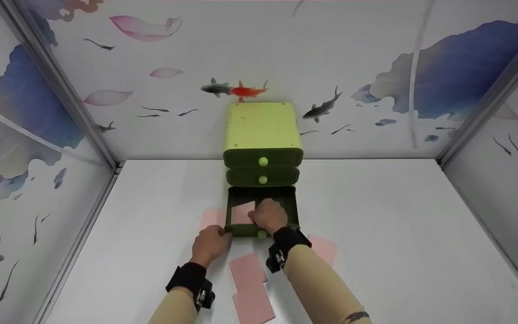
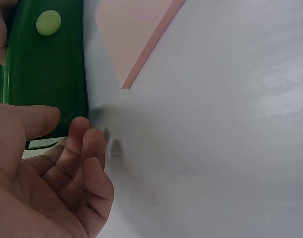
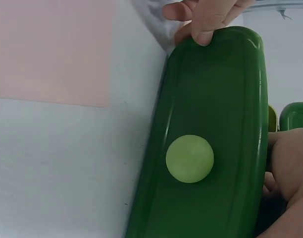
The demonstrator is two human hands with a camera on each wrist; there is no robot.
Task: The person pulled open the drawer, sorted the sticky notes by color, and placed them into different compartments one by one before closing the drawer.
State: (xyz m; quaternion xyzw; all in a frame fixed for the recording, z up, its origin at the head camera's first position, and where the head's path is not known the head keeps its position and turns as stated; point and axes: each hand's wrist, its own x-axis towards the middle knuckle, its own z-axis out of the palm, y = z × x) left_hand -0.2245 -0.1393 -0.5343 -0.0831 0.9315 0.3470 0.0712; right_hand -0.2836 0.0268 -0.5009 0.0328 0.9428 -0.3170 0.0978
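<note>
A green drawer cabinet [image 1: 262, 126] has its bottom drawer [image 1: 236, 231] pulled out. My left hand [image 1: 212, 244] grips the drawer's front left corner, thumb on the front face and fingers round the side. Over the drawer's rim reaches my right hand [image 1: 270, 215], fingers curled at the right edge of a pink paper pad [image 1: 242, 213] inside, which it seems to pinch. The drawer front [image 3: 206, 89] hides those fingertips in the right wrist view. A round light-green knob [image 3: 189, 158] sits on that front.
Two overlapping pink pads [image 1: 253, 303] lie on the white table [image 1: 389, 225] before the drawer. Another pink pad [image 1: 324, 249] is partly behind the right forearm, and one more pink pad [image 1: 212, 218] lies left of the drawer. Patterned walls [image 1: 151, 130] enclose the table's back and sides.
</note>
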